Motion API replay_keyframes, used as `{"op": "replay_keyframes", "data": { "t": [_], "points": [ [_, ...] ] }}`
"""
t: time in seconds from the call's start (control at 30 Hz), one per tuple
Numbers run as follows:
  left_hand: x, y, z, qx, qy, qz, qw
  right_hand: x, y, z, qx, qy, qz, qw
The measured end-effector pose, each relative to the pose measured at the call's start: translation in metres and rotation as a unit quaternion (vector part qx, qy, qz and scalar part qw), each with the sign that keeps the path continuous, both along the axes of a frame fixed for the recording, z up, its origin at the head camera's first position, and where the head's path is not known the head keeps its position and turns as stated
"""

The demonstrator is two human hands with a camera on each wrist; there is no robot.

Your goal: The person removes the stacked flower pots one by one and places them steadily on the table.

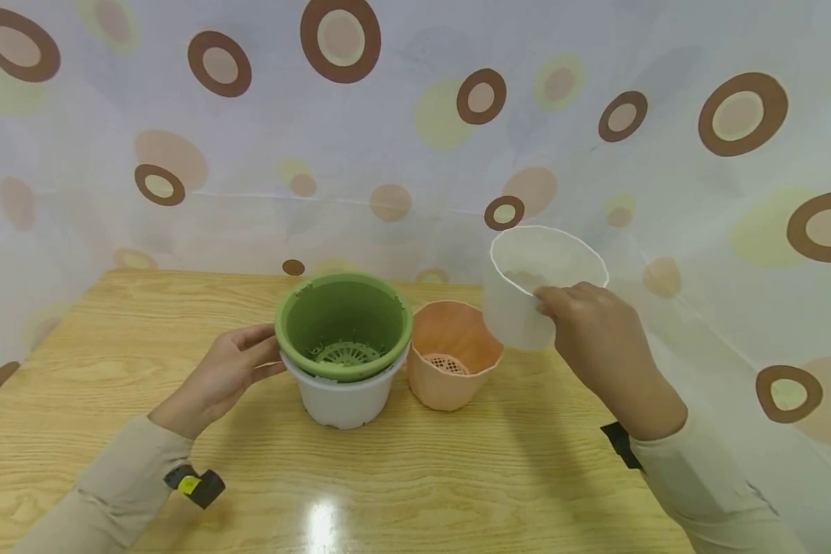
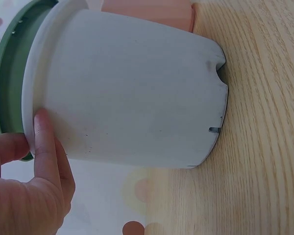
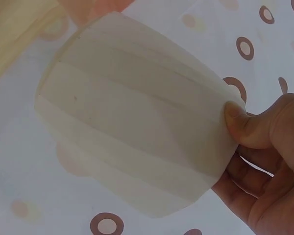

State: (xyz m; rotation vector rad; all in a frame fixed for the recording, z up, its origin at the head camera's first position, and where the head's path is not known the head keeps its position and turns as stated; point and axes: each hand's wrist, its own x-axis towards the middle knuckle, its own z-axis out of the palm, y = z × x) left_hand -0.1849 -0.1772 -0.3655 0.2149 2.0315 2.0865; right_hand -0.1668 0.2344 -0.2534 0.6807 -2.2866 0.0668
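Observation:
A green flower pot [image 1: 346, 308] with a slotted bottom sits nested in a white flower pot [image 1: 346, 404] on the table. At their left side my left hand [image 1: 231, 373] holds the white pot's rim, one digit above it and fingers against the wall below, as the left wrist view shows. My right hand [image 1: 599, 338] pinches the rim of a thin, translucent white flower pot [image 3: 137, 112], thumb on the outer wall. That pot is raised off the table and tilted. Just left of it stands an orange flower pot [image 1: 450, 388] with a perforated bottom, beside the nested pair.
The wood-grain table [image 1: 415, 485] runs beneath the pots. Behind it and along the right hangs a white sheet [image 1: 402, 138] printed with brown, pink and yellow-green circles. Dark wrist devices [image 1: 197, 485] sit at the sleeves.

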Motion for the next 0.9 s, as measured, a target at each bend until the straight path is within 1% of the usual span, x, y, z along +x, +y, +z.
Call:
{"op": "replay_keyframes", "data": {
  "t": [0.17, 0.37, 0.6, 0.73, 0.9],
  "points": [
    [0.000, 0.001, 0.001, 0.004, -0.002, 0.002, 1.0000, 0.000, 0.004, -0.002, -0.002, 0.001, -0.005, 1.000],
    [-0.001, 0.001, 0.000, -0.006, -0.001, 0.004, 1.0000, -0.001, 0.010, -0.005, 0.000, 0.006, -0.009, 1.000],
    [-0.001, 0.000, -0.002, -0.011, 0.001, -0.003, 0.9999, 0.000, 0.016, -0.010, 0.007, 0.000, -0.022, 1.000],
    [0.000, 0.000, -0.001, -0.014, 0.005, -0.003, 0.9999, -0.002, 0.019, -0.015, 0.003, -0.012, -0.031, 0.999],
    [0.000, 0.000, 0.000, -0.005, 0.004, -0.003, 1.0000, -0.003, 0.024, -0.023, -0.002, -0.031, -0.039, 0.999]
  ]
}}
